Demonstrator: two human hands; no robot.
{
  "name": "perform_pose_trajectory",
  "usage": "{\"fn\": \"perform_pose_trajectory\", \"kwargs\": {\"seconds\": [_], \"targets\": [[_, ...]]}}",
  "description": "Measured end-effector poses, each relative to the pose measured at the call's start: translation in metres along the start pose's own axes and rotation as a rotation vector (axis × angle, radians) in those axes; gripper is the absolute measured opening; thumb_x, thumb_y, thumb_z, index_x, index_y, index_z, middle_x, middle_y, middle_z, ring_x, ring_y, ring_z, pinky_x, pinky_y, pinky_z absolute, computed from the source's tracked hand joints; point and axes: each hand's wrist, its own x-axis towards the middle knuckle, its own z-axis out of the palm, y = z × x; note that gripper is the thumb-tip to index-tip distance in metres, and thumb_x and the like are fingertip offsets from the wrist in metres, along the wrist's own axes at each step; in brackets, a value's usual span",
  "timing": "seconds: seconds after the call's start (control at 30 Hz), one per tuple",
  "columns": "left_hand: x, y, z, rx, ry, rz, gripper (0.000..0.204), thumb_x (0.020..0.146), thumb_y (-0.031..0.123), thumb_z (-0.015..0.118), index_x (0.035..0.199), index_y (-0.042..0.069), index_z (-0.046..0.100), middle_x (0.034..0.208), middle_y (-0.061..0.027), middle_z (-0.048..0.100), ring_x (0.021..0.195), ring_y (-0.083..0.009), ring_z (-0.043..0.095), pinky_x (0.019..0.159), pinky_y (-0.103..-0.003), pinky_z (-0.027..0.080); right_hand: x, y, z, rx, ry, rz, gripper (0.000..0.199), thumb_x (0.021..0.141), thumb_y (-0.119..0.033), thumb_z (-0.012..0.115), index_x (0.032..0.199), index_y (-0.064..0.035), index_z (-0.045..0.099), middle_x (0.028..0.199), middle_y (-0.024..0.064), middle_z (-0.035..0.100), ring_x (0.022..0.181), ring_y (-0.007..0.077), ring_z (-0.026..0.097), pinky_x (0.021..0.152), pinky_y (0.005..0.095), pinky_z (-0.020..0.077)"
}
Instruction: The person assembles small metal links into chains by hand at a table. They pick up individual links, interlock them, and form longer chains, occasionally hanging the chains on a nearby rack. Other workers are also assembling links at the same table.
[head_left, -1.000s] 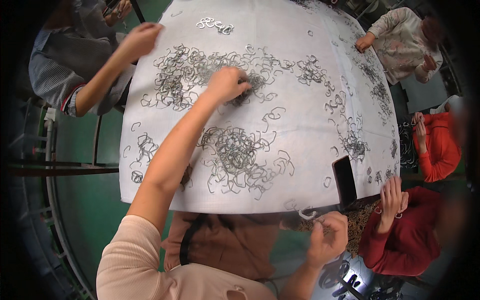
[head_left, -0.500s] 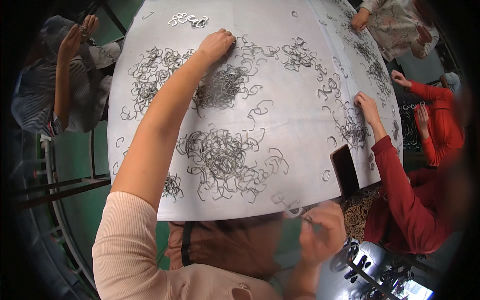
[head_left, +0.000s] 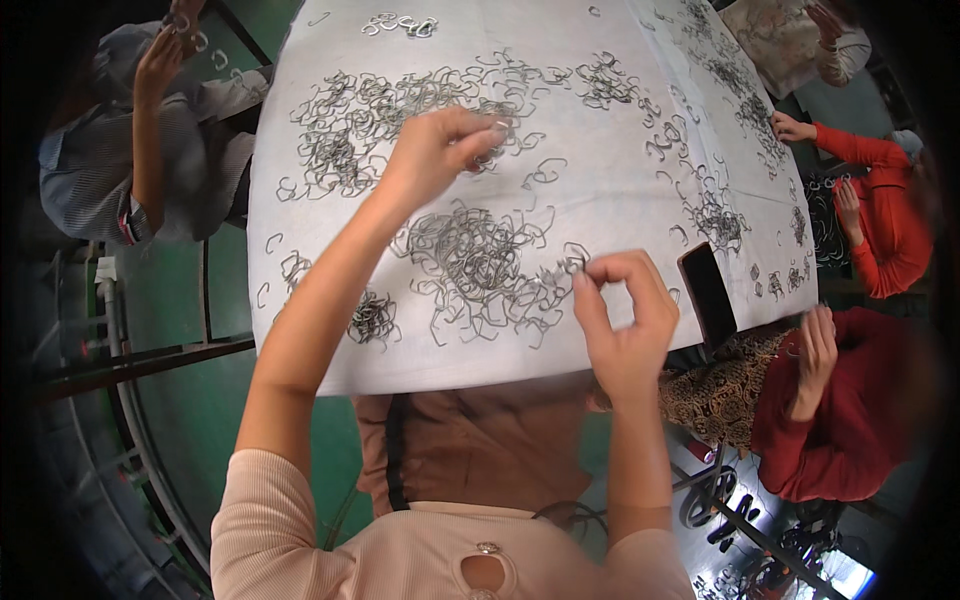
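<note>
Head view: right hand (head_left: 640, 340) pinches a link (head_left: 574, 263), left hand (head_left: 432, 152) too blurred to tell its hold; tangled heap (head_left: 470, 252) might snag the link.

Brightly lit tabletop (head_left: 600, 170), blurred right grip (head_left: 643, 335), dark fisheye edges

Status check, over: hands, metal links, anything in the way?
Left hand over far link pile, grip unclear. Right hand pinching metal link. Phone right of right hand, touching neither.

Your top (head_left: 405, 555) shows pale beige; your wire links (head_left: 468, 250), silver-grey; table cover (head_left: 605, 165), white; phone (head_left: 708, 295), black; one co-worker's sweater (head_left: 835, 430), dark red; another's shirt (head_left: 90, 170), striped grey.
</note>
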Motion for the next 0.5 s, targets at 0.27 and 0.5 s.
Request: {"fn": "perform_pose_trajectory", "kwargs": {"seconds": [0.27, 0.5], "targets": [[-0.086, 0.043, 0.004, -0.492, 0.216, -0.12, 0.022, 0.087, 0.007, 0.065, 0.106, -0.004, 0.066, 0.094, -0.0096, 0.067, 0.091, -0.0141, 0.063, 0.078, -0.028, 0.054, 0.012, -0.013, 0.051, 0.066, 0.066, -0.113, 0.01, 0.073, -0.005, 0.068, 0.077, -0.0076, 0.06, 0.069, -0.0005, 0.06, 0.063, 0.0159, 0.059, 0.07, 0.0321, 0.039], [-0.105, 0.043, 0.005, -0.718, 0.353, -0.073, 0.02, 0.085, 0.007, 0.066, 0.102, -0.001, 0.069, 0.115, -0.0084, 0.059, 0.108, -0.0158, 0.054, 0.093, -0.031, 0.042, 0.015, -0.022, 0.076, 0.025, 0.083, -0.147, 0.01, 0.073, -0.006, 0.068, 0.075, -0.0085, 0.059, 0.069, -0.002, 0.06, 0.058, 0.0138, 0.057, 0.067, 0.0312, 0.0369]]}}
